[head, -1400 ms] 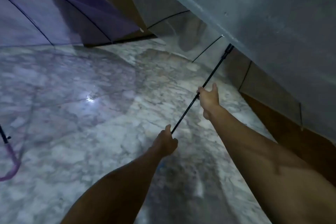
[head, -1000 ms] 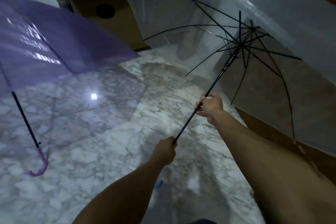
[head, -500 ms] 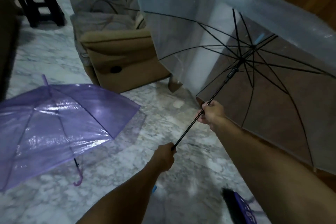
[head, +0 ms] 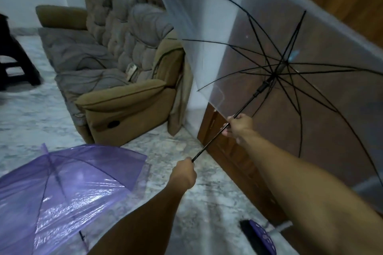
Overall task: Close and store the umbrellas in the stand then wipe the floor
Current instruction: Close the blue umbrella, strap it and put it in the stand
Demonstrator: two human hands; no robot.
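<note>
I hold an open clear umbrella [head: 217, 33] with black ribs, its canopy tilted up and to the right. My left hand [head: 184, 172] is closed around the handle end of its black shaft [head: 209, 144]. My right hand [head: 238, 127] grips the same shaft higher up, below the black runner [head: 262, 87]. A second umbrella, purple and open [head: 68, 182], rests on the marble floor [head: 170, 145] at the lower left, with its thin shaft showing under the canopy edge.
A brown recliner sofa [head: 124, 101] with grey covers stands ahead. A wooden door or cabinet [head: 234, 151] runs along the right. A dark stool [head: 14, 64] is at the far left. A purple and black object [head: 259, 238] lies at the bottom.
My view has lifted from the floor to the room, bringing the sofa into sight. The clear umbrella has risen and tilted right. Both hands keep their grip on the shaft.
</note>
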